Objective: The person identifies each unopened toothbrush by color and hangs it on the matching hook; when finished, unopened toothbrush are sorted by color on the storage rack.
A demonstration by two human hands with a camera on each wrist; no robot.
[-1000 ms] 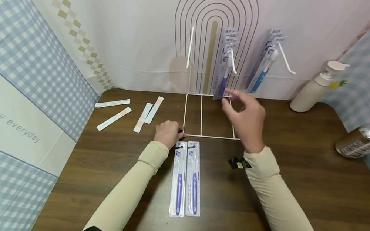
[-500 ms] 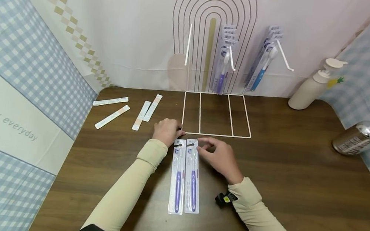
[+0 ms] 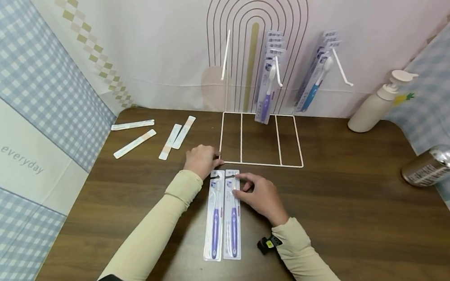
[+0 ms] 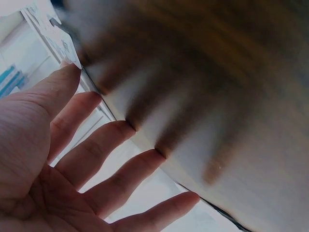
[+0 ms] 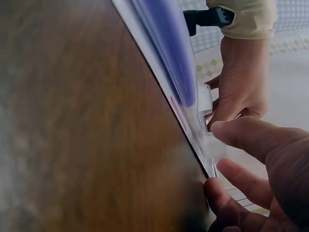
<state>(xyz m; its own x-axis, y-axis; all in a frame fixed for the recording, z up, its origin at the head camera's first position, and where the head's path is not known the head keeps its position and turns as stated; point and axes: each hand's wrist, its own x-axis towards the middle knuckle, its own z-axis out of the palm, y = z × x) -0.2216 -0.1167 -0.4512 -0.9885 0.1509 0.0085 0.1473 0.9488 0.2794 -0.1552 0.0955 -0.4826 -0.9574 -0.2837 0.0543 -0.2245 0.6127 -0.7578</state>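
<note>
Two packaged purple toothbrushes lie side by side on the dark wooden table, just in front of the white wire display rack. The right hand rests at the top of the right toothbrush pack, with its thumb and fingers closing on the pack's upper edge; in the right wrist view the thumb lies on the clear blister while the fingers sit at the pack's rim against the tabletop, so it seems to pinch that pack, though the close, blurred view leaves the grip not fully certain. The left toothbrush pack lies touching it on the left. The left hand sits at the front left corner of the rack's base, just above the packs; the left wrist view shows its fingers straight and spread, holding nothing. On the rack's hooks hang purple toothbrush packs and blue toothbrush packs. Four narrow white and peach strips lie on the table well to the left. A cream pump bottle stands at the far right edge, and a silver bottle lies on its side near it.
</note>
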